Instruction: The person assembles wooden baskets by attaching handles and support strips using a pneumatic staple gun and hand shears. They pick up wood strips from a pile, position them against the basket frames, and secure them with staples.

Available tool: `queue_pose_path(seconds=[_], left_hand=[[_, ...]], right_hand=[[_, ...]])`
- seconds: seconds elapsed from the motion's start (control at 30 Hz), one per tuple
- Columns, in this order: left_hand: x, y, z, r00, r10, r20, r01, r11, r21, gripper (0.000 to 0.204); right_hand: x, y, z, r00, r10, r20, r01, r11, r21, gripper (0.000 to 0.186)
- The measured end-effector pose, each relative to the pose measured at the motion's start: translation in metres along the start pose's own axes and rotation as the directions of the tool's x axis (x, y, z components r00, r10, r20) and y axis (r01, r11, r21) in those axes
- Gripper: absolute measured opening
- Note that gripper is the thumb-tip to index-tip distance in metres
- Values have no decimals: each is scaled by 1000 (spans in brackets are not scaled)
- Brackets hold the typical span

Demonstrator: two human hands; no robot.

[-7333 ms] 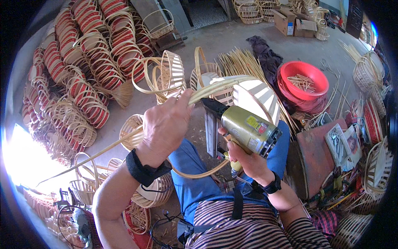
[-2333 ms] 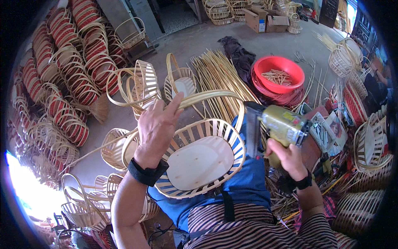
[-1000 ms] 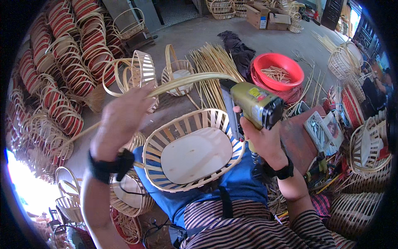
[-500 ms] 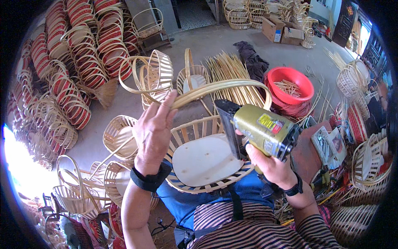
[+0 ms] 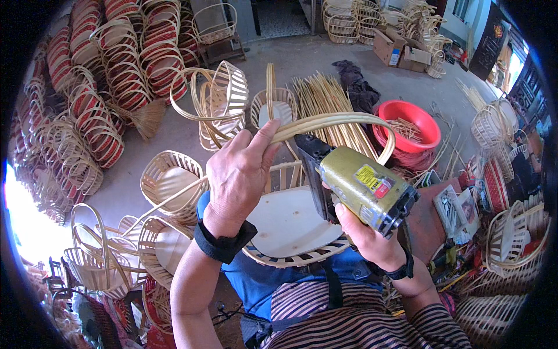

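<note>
On my lap rests an oval slatted wooden basket with a pale flat board as its bottom. My left hand is closed around the left part of its arched handle, made of bundled cane strips. An olive-gold nail gun with a black nose is gripped in my right hand, over the basket's right side. The nose is beneath the handle's arch, close to the far rim; I cannot tell whether it touches. The tool hides part of that rim.
Beyond the basket lie a bundle of cane sticks, a dark cloth and a red basin of short sticks. Unfinished baskets stand to the left. Red-and-natural baskets are stacked far left, and cardboard boxes sit at the back.
My left hand has shifted right along with the handle, and the basket sits more under my forearm. The nail gun has tilted slightly and moved a little lower in view. Both grips are kept.
</note>
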State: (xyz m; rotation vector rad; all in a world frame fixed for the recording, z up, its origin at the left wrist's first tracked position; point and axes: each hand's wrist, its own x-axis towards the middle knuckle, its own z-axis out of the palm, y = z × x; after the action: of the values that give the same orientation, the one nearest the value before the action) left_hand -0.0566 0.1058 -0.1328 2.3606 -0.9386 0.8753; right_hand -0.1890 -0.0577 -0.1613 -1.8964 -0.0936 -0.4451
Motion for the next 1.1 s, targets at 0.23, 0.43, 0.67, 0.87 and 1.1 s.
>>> queue_pose_path(seconds=[0.23, 0.43, 0.67, 0.87, 1.1], left_hand=[[4, 7, -2, 997, -34, 63, 34, 999, 0, 25], [31, 7, -9, 1000, 10, 28, -9, 1000, -27, 27], [53, 43, -45, 975, 65, 214, -86, 993, 87, 25], [45, 37, -37, 987, 145, 65, -148, 989, 32, 27], [32, 34, -20, 994, -87, 66, 48, 888, 457, 26]], right_hand=[[4, 4, -5, 968, -250, 1, 249, 962, -110, 21], [40, -40, -26, 873, -287, 393, 417, 858, -300, 29], [102, 40, 29, 678, 269, 683, 290, 756, -586, 24], [72, 78, 40, 637, 350, 687, 361, 651, -667, 33], [82, -32, 13, 747, -94, 658, 510, 716, -477, 38]])
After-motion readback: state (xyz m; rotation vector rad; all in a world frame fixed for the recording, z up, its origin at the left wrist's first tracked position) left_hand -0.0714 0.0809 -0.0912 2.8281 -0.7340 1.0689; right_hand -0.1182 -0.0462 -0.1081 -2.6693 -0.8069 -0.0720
